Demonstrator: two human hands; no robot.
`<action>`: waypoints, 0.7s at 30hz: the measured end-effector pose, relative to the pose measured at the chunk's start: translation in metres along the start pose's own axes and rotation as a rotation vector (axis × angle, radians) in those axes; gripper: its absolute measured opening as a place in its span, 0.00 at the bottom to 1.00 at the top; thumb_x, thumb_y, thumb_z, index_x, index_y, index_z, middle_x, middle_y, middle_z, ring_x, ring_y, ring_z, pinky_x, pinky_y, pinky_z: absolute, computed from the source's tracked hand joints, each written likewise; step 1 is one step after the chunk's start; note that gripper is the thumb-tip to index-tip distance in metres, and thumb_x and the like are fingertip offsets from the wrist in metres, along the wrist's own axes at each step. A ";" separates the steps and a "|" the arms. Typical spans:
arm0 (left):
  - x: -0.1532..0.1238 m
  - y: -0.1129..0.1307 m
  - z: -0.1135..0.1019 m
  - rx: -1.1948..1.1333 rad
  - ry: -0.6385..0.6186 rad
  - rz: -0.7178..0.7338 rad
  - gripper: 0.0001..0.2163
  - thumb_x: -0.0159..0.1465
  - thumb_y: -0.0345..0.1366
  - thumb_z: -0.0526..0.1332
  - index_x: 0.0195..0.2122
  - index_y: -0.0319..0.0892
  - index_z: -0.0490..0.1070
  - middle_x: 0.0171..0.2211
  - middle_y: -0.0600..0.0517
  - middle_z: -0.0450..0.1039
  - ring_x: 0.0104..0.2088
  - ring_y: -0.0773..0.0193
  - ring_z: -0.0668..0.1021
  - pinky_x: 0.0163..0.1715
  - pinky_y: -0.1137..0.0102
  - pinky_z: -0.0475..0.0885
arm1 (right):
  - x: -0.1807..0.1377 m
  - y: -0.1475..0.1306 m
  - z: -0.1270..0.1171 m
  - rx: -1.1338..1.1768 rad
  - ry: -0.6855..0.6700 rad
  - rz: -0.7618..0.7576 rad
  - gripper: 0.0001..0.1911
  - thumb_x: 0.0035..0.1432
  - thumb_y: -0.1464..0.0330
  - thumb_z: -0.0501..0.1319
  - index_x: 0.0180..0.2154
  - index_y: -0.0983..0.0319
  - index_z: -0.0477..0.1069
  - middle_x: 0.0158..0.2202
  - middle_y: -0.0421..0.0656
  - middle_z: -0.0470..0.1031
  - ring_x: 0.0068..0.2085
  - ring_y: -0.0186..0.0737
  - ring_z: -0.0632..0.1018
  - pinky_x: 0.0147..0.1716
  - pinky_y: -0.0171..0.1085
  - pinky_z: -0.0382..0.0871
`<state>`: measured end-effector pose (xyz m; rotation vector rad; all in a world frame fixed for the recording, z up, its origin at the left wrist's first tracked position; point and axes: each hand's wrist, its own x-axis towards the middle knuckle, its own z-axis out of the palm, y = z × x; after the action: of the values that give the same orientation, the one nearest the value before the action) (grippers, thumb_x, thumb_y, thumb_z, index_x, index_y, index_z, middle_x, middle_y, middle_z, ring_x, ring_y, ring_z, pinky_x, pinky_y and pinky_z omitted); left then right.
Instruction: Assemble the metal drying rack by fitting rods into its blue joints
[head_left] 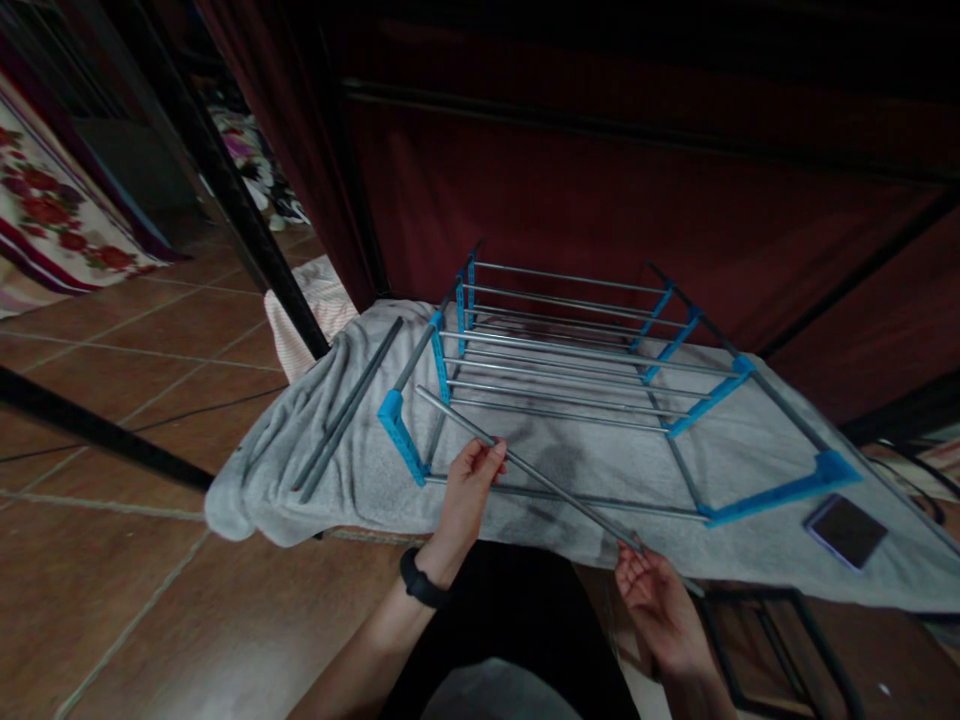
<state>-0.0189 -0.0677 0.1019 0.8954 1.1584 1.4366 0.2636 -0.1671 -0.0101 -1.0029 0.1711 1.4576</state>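
A rack of grey metal rods and blue plastic connectors lies on a grey cloth on the floor. My left hand pinches a loose grey rod near its middle; a black band sits on that wrist. My right hand holds the same rod's near end, palm up, fingers curled loosely under it. The rod slants from the rack's near left corner down toward me.
Two spare grey rods lie on the cloth's left part. A dark phone rests on the cloth at right. A dark red fabric wall stands behind. Black poles cross the brown tiled floor at left. A black frame lies near right.
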 end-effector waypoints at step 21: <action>0.007 -0.023 -0.003 -0.204 0.031 -0.142 0.17 0.52 0.40 0.74 0.40 0.42 0.73 0.33 0.50 0.81 0.29 0.67 0.77 0.32 0.71 0.67 | 0.005 -0.034 -0.013 0.000 0.093 -0.310 0.11 0.52 0.76 0.70 0.38 0.58 0.79 0.39 0.38 0.82 0.41 0.33 0.83 0.47 0.31 0.80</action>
<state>-0.0168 -0.0616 0.0789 0.6390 1.0545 1.4270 0.3005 -0.1651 -0.0061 -1.0480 0.0781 1.1296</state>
